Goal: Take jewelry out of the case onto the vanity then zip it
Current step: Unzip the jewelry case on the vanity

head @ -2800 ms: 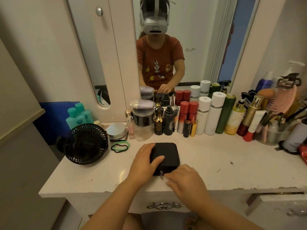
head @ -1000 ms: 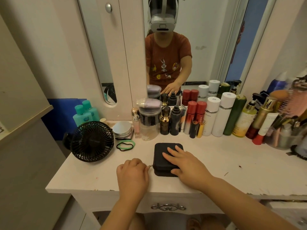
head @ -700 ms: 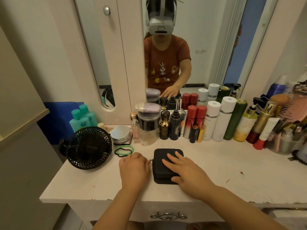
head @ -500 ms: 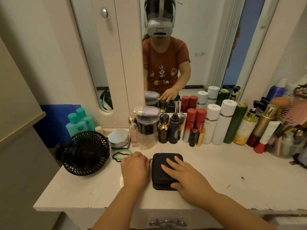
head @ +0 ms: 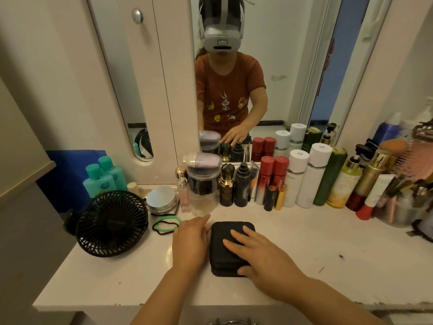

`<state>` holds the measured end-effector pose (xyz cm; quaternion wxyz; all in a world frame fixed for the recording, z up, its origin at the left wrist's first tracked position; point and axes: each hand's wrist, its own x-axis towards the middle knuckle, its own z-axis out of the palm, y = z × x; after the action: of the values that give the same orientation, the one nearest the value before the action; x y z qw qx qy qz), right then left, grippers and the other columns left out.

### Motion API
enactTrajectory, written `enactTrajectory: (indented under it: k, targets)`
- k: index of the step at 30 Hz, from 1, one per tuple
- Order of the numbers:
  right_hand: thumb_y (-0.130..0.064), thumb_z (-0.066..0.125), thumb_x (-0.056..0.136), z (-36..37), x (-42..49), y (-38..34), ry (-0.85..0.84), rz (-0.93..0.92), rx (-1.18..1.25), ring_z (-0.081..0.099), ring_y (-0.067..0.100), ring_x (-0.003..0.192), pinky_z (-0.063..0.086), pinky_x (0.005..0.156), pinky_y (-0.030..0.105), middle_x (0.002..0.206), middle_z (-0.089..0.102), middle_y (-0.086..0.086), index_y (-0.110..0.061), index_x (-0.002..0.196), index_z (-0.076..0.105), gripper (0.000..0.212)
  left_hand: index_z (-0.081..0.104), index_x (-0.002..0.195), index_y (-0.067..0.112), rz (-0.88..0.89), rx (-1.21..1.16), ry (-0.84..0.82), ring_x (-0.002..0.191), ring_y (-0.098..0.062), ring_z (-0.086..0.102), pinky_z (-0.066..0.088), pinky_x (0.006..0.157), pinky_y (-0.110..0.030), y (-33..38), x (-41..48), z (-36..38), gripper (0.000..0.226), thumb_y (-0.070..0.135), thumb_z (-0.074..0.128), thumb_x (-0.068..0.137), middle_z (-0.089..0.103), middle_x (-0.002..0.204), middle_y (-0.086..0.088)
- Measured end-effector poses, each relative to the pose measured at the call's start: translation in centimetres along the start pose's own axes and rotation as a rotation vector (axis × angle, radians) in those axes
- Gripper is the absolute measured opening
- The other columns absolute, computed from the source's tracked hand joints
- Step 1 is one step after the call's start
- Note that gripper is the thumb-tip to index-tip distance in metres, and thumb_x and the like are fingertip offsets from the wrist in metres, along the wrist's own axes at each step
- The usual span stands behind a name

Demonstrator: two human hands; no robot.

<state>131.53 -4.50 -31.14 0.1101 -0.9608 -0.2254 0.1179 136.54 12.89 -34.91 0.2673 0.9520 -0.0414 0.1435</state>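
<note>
Black case [head: 228,248] lies flat on the white table [head: 304,266], near the front edge, a little left of centre. Lid down; from this angle the seam reads closed, zipper pull not visible.

Right hand [head: 262,256] rests palm-down on the case lid. Fingers [head: 236,234] spread and flat across the top, thumb down against the near right corner. Grip is spread, pressing rather than pinching.

Left hand [head: 189,245] sits against the left side of the case, back of hand up, fingers curled under toward the far left corner. Cannot tell whether this grip is pinching anything; the fingertips are hidden beneath the hand.

No jewelry visible on the table surface.

Left of the hands: a green hair tie [head: 166,225] with a black one looped beside it, lying flat. Further left, a small black fan [head: 111,224] stands facing the camera. Behind the hair ties, a round silver jar [head: 161,199]. Two teal bottles [head: 104,177] stand behind the fan.

Back row along the mirror [head: 281,66]: a clear jar [head: 202,186] with a lilac item on top, dark and gold bottles, two red bottles [head: 269,177], two white bottles [head: 304,177], a green bottle [head: 330,177]. Far right is crowded with more bottles and a pink brush [head: 414,158], partly blurred.
</note>
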Motion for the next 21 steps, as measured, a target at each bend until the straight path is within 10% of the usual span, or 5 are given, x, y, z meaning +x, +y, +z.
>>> enactTrajectory:
  k: [10, 16, 21]
  targets:
    - [-0.037, 0.054, 0.09, -1.5, 0.1, 0.3, 0.038, -0.045, -0.061, 0.007, 0.011, 0.145, 0.013, 0.117, 0.03, 0.157, 0.014, -0.013, -0.033, 0.148, 0.014, 0.071, 0.011, 0.121, 0.059, 0.1, -0.418, -0.251, 0.104, 0.03, 0.029, 0.024, 0.085, 0.004, 1.6, -5.0, -1.3, 0.076, 0.063, 0.051, 0.057, 0.027, 0.121, 0.041]
    - [-0.033, 0.05, 0.092, -4.1, 0.3, -0.2, 0.088, -0.037, -0.006, 0.039, 0.013, 0.13, 0.036, 0.103, 0.03, 0.145, 0.041, -0.007, -0.032, 0.143, 0.028, 0.056, 0.008, 0.146, 0.03, 0.075, -0.339, -0.214, 0.119, -0.003, 0.043, 0.034, 0.096, -0.017, 1.2, -5.0, -0.6, 0.099, 0.048, 0.07, 0.071, 0.044, 0.132, 0.016]
    - [-0.031, 0.05, 0.093, -6.2, 1.5, 0.2, 0.306, 0.002, 0.106, 0.055, 0.014, 0.107, 0.048, 0.09, 0.034, 0.122, 0.058, -0.006, -0.031, 0.129, 0.044, 0.036, 0.005, 0.143, 0.038, 0.065, -0.31, -0.221, 0.119, -0.001, 0.043, 0.041, 0.097, -0.024, 0.9, -4.8, -0.6, 0.098, 0.061, 0.062, 0.066, 0.044, 0.129, 0.02]
